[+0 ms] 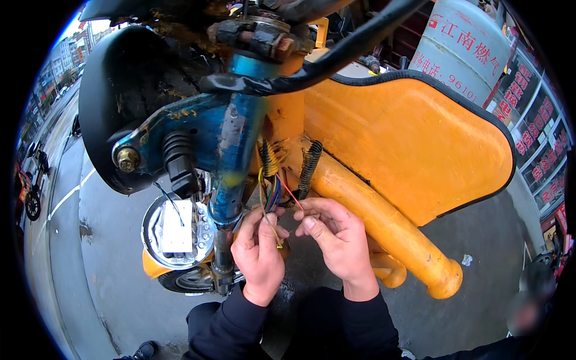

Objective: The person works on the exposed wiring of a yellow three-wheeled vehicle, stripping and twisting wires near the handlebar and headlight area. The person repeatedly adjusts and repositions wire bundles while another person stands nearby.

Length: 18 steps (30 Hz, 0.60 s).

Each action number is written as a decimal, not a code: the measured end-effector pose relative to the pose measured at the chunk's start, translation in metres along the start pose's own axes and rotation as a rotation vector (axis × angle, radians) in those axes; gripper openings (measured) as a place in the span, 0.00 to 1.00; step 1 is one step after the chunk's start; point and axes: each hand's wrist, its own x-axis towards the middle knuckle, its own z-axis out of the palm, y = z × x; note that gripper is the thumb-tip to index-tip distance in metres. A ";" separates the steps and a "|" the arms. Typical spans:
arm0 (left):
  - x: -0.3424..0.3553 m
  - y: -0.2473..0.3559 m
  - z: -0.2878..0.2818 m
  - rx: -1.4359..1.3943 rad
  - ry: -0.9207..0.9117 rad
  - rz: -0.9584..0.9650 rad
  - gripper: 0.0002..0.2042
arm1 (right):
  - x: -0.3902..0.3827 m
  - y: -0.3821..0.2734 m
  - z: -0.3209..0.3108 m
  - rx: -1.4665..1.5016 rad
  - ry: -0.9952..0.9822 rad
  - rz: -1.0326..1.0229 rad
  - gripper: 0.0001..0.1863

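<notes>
A bundle of thin coloured wires (pixel 271 191) hangs out of a yellow spiral sleeve (pixel 268 158) beside a worn blue steering tube (pixel 240 135). My left hand (pixel 260 249) is closed on the bundle, thumb against the fingers, with a yellowish wire end poking out below. In a thumb-and-finger pinch, my right hand (pixel 336 237) holds a red wire (pixel 290 191) pulled a little to the right of the others. A black coiled sleeve (pixel 310 162) stands just behind the wires. The wire tips between my fingers are partly hidden.
A yellow tube (pixel 384 219) and a yellow panel with black edging (pixel 414 138) fill the right. On the left are a black fender (pixel 114 108) and a round headlamp (pixel 157 231) with a white card. A grey gas cylinder (pixel 462 48) stands behind. A shoe (pixel 146 350) shows at lower left.
</notes>
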 end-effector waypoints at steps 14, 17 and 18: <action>-0.004 0.003 -0.014 0.093 -0.038 0.047 0.11 | 0.003 0.016 0.020 -0.341 0.294 -0.247 0.09; -0.005 -0.002 -0.013 0.147 -0.045 0.034 0.10 | 0.002 0.015 0.015 -0.412 0.163 -0.256 0.07; -0.004 -0.004 -0.014 0.196 -0.080 0.069 0.11 | 0.002 0.015 0.013 -0.446 0.110 -0.236 0.07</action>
